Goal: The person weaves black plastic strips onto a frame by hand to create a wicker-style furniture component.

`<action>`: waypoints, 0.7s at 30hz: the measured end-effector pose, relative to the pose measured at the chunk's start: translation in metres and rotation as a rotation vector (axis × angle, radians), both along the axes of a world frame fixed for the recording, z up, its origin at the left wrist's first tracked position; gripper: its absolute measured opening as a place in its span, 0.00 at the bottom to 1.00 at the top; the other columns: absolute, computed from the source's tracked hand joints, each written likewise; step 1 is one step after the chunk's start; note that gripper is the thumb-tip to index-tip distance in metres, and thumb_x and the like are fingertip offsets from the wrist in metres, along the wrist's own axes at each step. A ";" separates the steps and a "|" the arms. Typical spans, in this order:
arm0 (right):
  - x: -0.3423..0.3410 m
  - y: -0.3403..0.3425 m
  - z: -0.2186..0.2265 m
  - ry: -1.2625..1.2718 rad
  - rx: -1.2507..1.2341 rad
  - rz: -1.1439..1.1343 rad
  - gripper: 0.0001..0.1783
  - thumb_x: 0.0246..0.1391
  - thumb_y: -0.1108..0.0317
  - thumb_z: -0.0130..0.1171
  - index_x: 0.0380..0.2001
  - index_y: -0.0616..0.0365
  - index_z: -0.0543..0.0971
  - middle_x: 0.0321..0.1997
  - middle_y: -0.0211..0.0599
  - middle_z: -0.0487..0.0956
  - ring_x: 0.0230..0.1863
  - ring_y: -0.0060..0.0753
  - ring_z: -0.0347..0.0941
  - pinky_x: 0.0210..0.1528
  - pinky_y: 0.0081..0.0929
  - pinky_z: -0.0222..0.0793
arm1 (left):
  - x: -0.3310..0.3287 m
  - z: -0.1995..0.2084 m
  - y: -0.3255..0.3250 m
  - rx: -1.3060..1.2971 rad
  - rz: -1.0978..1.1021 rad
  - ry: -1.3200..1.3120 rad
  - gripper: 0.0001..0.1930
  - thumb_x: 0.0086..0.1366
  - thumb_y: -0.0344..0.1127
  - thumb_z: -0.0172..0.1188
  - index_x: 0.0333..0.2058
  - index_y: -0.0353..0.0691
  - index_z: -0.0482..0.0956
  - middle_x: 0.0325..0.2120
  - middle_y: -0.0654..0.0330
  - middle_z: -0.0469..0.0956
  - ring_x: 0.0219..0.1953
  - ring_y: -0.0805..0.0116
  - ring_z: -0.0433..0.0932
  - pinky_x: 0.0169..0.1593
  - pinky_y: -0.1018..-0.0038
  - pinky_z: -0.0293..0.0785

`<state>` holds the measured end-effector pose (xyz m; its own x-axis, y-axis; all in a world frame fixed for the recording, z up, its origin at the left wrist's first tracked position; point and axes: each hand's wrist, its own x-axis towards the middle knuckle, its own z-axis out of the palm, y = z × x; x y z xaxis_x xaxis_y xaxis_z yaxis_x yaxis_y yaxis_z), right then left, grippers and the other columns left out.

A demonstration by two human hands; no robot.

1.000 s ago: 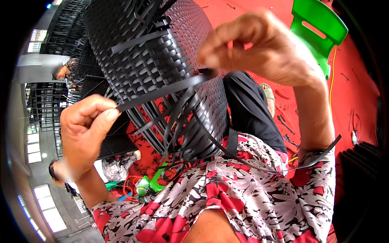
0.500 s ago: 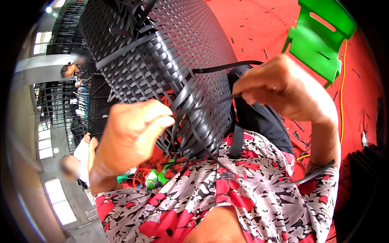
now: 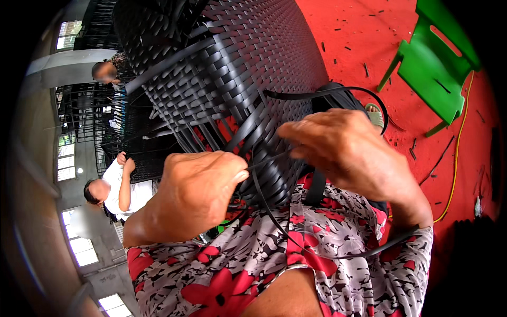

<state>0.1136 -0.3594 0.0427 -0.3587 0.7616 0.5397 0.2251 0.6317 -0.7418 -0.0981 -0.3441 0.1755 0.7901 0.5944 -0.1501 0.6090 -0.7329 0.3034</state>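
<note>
In the head view, a black woven panel [image 3: 227,79] of flat plastic wicker strips stands tilted over the person's lap, its unfinished lower edge just above the floral-print clothing [image 3: 317,253], and the left hand [image 3: 198,193] is clenched on the loose strands at that edge while the right hand [image 3: 348,153] pinches a single black strip [image 3: 338,92] that loops up and round behind it. The strip looks light, springy and rather slick, so I judge it best gripped close to the weave between thumb and fingertips, where it cannot whip or twist; the panel itself seems stiff. On the red floor [image 3: 369,37] a green plastic chair [image 3: 438,68] stands well apart.
</note>
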 end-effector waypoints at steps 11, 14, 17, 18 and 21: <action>-0.008 0.010 -0.022 0.297 -0.285 -0.113 0.13 0.49 0.82 0.54 0.40 0.63 0.76 0.22 0.43 0.78 0.25 0.43 0.78 0.28 0.34 0.70 | -0.015 -0.054 0.003 0.532 -0.033 -0.200 0.23 0.60 0.42 0.65 0.45 0.27 0.77 0.35 0.48 0.74 0.32 0.56 0.75 0.34 0.66 0.74; -0.019 0.014 -0.014 0.410 -0.437 -0.082 0.05 0.55 0.75 0.57 0.36 0.62 0.77 0.20 0.37 0.77 0.21 0.32 0.73 0.24 0.27 0.66 | -0.018 -0.066 -0.005 0.523 0.019 -0.253 0.22 0.62 0.41 0.63 0.46 0.26 0.77 0.35 0.48 0.73 0.29 0.56 0.74 0.31 0.67 0.73; -0.028 0.021 -0.016 0.456 -0.454 -0.043 0.05 0.59 0.70 0.60 0.34 0.61 0.77 0.20 0.26 0.76 0.18 0.15 0.67 0.20 0.18 0.61 | -0.020 -0.072 -0.014 0.512 0.031 -0.283 0.23 0.61 0.40 0.63 0.46 0.24 0.78 0.35 0.47 0.73 0.28 0.56 0.73 0.30 0.67 0.72; -0.030 0.023 -0.012 0.473 -0.491 -0.027 0.05 0.58 0.71 0.60 0.34 0.61 0.78 0.20 0.26 0.76 0.18 0.15 0.67 0.20 0.17 0.61 | -0.022 -0.072 -0.015 0.505 0.039 -0.289 0.23 0.61 0.40 0.63 0.47 0.24 0.78 0.35 0.47 0.73 0.28 0.56 0.73 0.30 0.67 0.72; -0.036 0.028 -0.008 0.504 -0.544 0.016 0.05 0.56 0.73 0.61 0.32 0.62 0.78 0.20 0.30 0.77 0.19 0.20 0.71 0.21 0.20 0.64 | -0.027 -0.073 -0.015 0.488 0.045 -0.305 0.23 0.61 0.40 0.63 0.46 0.24 0.78 0.34 0.48 0.73 0.28 0.57 0.73 0.30 0.67 0.71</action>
